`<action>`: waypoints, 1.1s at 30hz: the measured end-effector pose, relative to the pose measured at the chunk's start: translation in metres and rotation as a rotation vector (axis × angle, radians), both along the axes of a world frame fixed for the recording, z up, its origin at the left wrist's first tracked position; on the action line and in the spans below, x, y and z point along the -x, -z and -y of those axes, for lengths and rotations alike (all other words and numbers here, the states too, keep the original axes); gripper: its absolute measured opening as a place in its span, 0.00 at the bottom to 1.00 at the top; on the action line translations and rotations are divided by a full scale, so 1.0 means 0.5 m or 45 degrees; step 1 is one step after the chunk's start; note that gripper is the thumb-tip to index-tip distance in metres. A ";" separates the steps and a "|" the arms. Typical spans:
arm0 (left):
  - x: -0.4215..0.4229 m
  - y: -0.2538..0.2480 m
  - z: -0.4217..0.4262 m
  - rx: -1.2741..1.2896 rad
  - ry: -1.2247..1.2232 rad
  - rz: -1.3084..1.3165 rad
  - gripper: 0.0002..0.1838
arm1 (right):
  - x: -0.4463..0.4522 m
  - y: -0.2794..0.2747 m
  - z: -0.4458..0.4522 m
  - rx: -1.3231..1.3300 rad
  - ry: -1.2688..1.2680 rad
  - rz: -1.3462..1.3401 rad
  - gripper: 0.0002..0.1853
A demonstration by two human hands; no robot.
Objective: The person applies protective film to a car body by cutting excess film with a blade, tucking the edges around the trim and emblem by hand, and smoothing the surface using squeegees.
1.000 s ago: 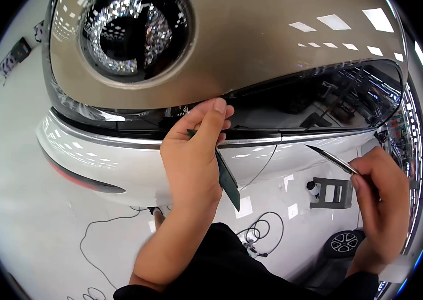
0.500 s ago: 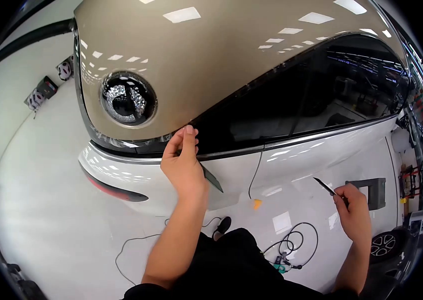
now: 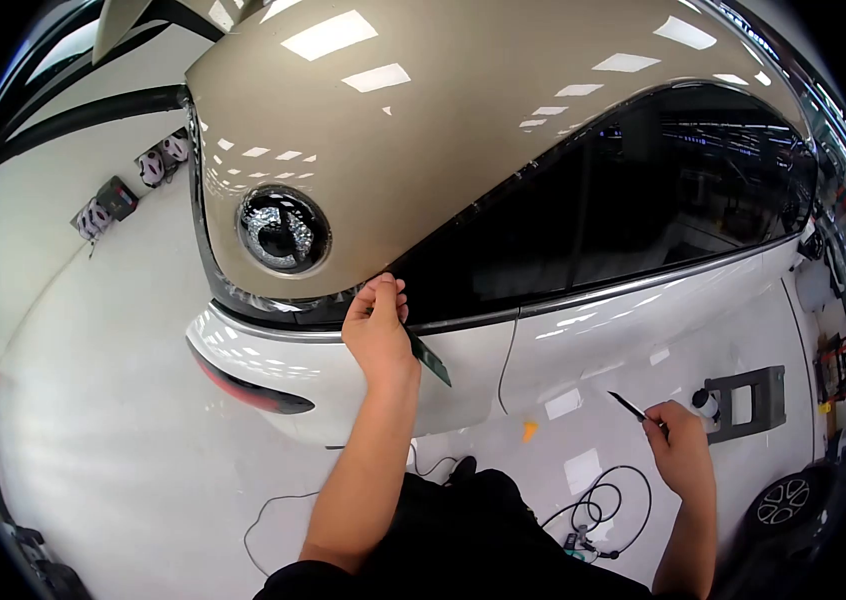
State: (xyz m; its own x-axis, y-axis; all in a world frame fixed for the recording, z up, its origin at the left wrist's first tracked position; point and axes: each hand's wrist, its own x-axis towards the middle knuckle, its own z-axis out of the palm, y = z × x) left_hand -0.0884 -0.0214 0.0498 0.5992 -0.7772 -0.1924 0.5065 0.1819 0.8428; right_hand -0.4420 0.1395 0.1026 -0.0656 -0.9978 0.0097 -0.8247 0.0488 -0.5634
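My left hand (image 3: 376, 335) is raised to the lower edge of the tan panel (image 3: 463, 130), right where that edge meets the dark window (image 3: 643, 190). Its thumb and fingertips are drawn together in a narrow pinch; whether a sliver of edge is caught between them is too small for me to tell. The same hand carries a dark green card (image 3: 430, 360), slanting out below the palm towards the white side (image 3: 603, 320) of the car. I judge it is tucked there so that my fingertips stay free without my having to put the card down.

My right hand (image 3: 681, 445) is closed on a slim knife (image 3: 627, 406), its tip pointing up and to the left. I hold it low and well apart from the car's upper edge, probably to keep the blade away from the paint and my other fingers while it is at the ready. The grip is near the back end, so most of the blade side shows.

Along the panel's bottom, below the round lamp (image 3: 283, 228), a crinkled, shiny strip (image 3: 253, 300) follows the border. Beyond my right hand a grey stool (image 3: 768, 400) stands on the floor, with a bottle (image 3: 705, 404) just beside it; a hose (image 3: 633, 510) lies coiled nearer to me.
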 end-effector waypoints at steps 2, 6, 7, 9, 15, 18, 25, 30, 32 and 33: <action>-0.002 0.000 0.006 -0.027 -0.021 0.102 0.06 | -0.011 0.001 0.000 0.019 -0.038 -0.024 0.05; -0.016 0.006 0.007 -0.070 -0.004 0.255 0.06 | -0.035 0.000 0.010 -0.068 -0.128 -0.087 0.05; -0.018 0.010 0.006 -0.092 -0.012 0.282 0.06 | -0.039 0.001 0.011 -0.082 -0.132 -0.078 0.05; -0.027 0.027 0.007 -0.134 -0.031 0.347 0.06 | -0.044 0.000 0.015 -0.095 -0.156 -0.058 0.05; -0.022 0.019 -0.021 -0.112 0.088 0.005 0.08 | -0.054 0.023 0.018 -0.076 -0.190 0.049 0.04; -0.011 0.005 -0.022 -0.006 0.070 -0.235 0.12 | -0.065 0.036 0.020 -0.089 -0.191 0.077 0.04; -0.006 0.017 -0.005 0.033 0.088 -0.287 0.12 | -0.071 0.042 0.004 -0.116 -0.221 0.058 0.04; -0.003 0.002 0.002 -0.029 0.021 0.019 0.08 | -0.064 0.046 -0.002 -0.108 -0.233 0.034 0.04; 0.001 0.003 0.005 -0.015 -0.011 0.079 0.07 | -0.066 0.044 -0.004 -0.126 -0.238 0.000 0.04; 0.004 0.004 0.008 -0.006 -0.035 0.080 0.06 | -0.068 0.043 -0.005 -0.119 -0.249 0.003 0.04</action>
